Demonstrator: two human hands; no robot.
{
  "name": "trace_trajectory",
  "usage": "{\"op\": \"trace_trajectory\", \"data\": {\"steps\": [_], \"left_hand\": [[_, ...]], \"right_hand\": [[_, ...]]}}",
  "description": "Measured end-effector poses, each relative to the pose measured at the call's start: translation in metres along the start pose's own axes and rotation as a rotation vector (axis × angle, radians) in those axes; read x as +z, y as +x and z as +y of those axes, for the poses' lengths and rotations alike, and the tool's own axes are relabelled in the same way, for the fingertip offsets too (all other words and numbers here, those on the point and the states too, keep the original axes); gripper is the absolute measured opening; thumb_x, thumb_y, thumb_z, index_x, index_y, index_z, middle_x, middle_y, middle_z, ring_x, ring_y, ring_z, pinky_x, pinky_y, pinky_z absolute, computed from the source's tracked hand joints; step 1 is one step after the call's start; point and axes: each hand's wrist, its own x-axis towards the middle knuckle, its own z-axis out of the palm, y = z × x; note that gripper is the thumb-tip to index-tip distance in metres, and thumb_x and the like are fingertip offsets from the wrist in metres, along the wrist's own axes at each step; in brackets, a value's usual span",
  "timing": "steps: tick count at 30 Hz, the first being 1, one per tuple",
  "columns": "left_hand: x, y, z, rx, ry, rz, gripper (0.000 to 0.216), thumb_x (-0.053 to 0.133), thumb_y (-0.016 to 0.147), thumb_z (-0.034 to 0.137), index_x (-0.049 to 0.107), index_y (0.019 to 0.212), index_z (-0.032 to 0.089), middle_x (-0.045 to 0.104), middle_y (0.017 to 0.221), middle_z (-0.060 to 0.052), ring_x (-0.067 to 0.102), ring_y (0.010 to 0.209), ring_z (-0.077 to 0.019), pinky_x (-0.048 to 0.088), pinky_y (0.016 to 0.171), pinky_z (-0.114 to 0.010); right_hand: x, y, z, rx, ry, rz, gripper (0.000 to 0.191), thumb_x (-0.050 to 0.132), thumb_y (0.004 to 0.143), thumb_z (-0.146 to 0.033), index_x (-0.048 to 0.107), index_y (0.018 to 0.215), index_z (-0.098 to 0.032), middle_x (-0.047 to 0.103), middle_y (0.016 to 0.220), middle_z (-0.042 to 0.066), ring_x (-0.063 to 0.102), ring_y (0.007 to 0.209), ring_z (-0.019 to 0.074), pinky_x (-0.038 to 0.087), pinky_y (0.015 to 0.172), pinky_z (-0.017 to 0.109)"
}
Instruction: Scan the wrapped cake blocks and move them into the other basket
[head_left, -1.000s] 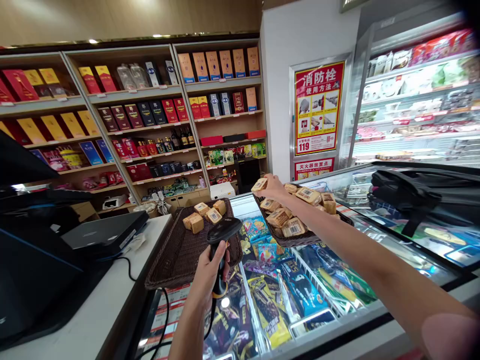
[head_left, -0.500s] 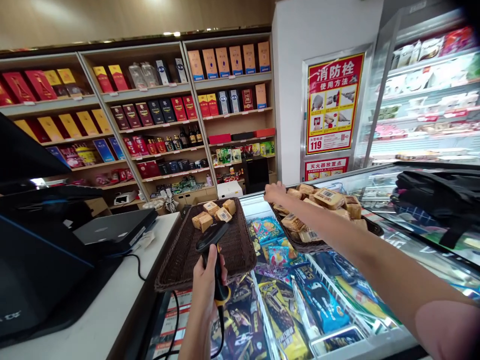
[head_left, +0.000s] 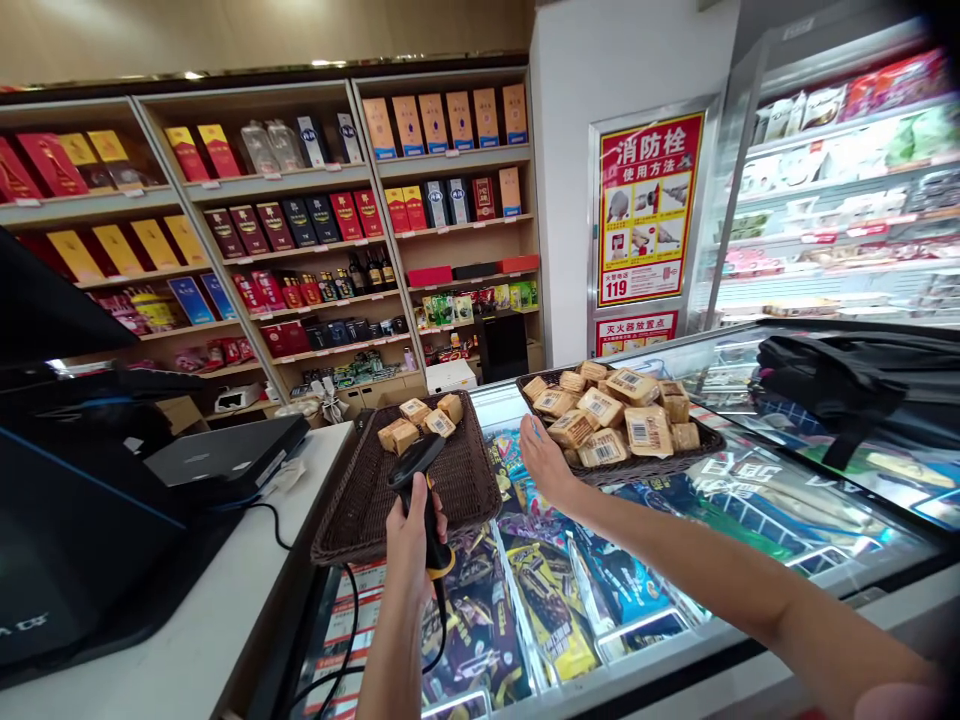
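My left hand [head_left: 407, 532] is wrapped round the handle of a black barcode scanner [head_left: 415, 468], its head over a dark woven basket [head_left: 469, 480]. Several small barcoded packages [head_left: 399, 436] lie at the far end of that basket. My right hand [head_left: 546, 466] has its fingers stretched out along the near left side of a second woven basket [head_left: 667, 468]; whether it touches the rim I cannot tell. Nothing shows in this hand. A heap of wrapped light-brown packages with barcode labels [head_left: 649, 431] fills the second basket.
Both baskets rest on a glass-topped freezer [head_left: 757, 510] holding bagged goods. At left, a white counter [head_left: 187, 610] carries a black till [head_left: 67, 520]. A black bag [head_left: 847, 395] lies at right. The scanner's cable [head_left: 352, 620] hangs below my left hand. Stocked shelves stand behind.
My right hand has come from the far left corner of the right basket to its near left side, and its fingers have straightened. The left hand still holds the scanner; the view has shifted slightly.
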Motion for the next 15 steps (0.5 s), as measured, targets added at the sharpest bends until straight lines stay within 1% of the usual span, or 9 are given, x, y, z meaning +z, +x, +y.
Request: {"op": "trace_trajectory", "data": {"steps": [2, 5, 8, 11, 13, 15], "left_hand": [[0.001, 0.000, -0.002, 0.004, 0.013, -0.004, 0.055, 0.073, 0.073, 0.067, 0.057, 0.089, 0.017, 0.053, 0.069, 0.005, 0.044, 0.044, -0.0047, 0.034, 0.040, -0.019], [0.001, 0.001, -0.005, 0.012, 0.026, 0.005, 0.055, 0.073, 0.073, 0.068, 0.056, 0.086, 0.018, 0.054, 0.069, 0.005, 0.044, 0.043, -0.0049, 0.034, 0.039, -0.020], [0.001, 0.002, -0.009, 0.023, 0.024, 0.008, 0.054, 0.074, 0.072, 0.067, 0.055, 0.084, 0.018, 0.054, 0.068, 0.005, 0.044, 0.043, -0.0046, 0.034, 0.039, -0.019], [0.000, 0.004, -0.012, 0.009, 0.020, 0.011, 0.056, 0.075, 0.069, 0.068, 0.056, 0.085, 0.018, 0.054, 0.066, 0.005, 0.044, 0.043, -0.0048, 0.034, 0.038, -0.019], [-0.001, 0.006, -0.013, -0.005, 0.017, 0.012, 0.058, 0.076, 0.067, 0.069, 0.057, 0.087, 0.018, 0.053, 0.065, 0.006, 0.044, 0.042, -0.0051, 0.034, 0.038, -0.019], [-0.001, 0.008, -0.013, -0.010, 0.013, 0.013, 0.059, 0.076, 0.066, 0.070, 0.057, 0.086, 0.018, 0.053, 0.065, 0.006, 0.044, 0.042, -0.0053, 0.034, 0.038, -0.019]], "right_hand": [[0.001, -0.001, 0.002, 0.018, 0.018, 0.078, 0.056, 0.035, 0.089, -0.012, 0.057, 0.140, -0.017, 0.053, 0.147, 0.012, 0.016, 0.155, 0.0241, 0.012, 0.128, 0.057], [0.002, 0.003, 0.001, 0.069, 0.081, 0.144, 0.053, 0.037, 0.091, -0.016, 0.059, 0.139, -0.021, 0.051, 0.150, 0.011, 0.015, 0.155, 0.0272, 0.011, 0.126, 0.065], [0.005, 0.006, 0.001, 0.077, 0.142, 0.145, 0.050, 0.042, 0.091, -0.020, 0.060, 0.137, -0.025, 0.049, 0.151, 0.008, 0.015, 0.155, 0.0296, 0.011, 0.124, 0.069], [0.005, 0.006, 0.003, 0.096, 0.169, 0.132, 0.048, 0.047, 0.090, -0.019, 0.062, 0.134, -0.029, 0.051, 0.149, 0.005, 0.015, 0.155, 0.0280, 0.012, 0.125, 0.068], [0.003, 0.005, 0.003, 0.123, 0.167, 0.089, 0.048, 0.050, 0.087, -0.015, 0.064, 0.132, -0.028, 0.052, 0.148, 0.006, 0.015, 0.155, 0.0274, 0.012, 0.126, 0.065], [-0.002, 0.005, 0.001, 0.150, 0.163, 0.035, 0.049, 0.053, 0.084, -0.011, 0.066, 0.129, -0.024, 0.053, 0.147, 0.008, 0.016, 0.155, 0.0282, 0.010, 0.127, 0.062]]}}
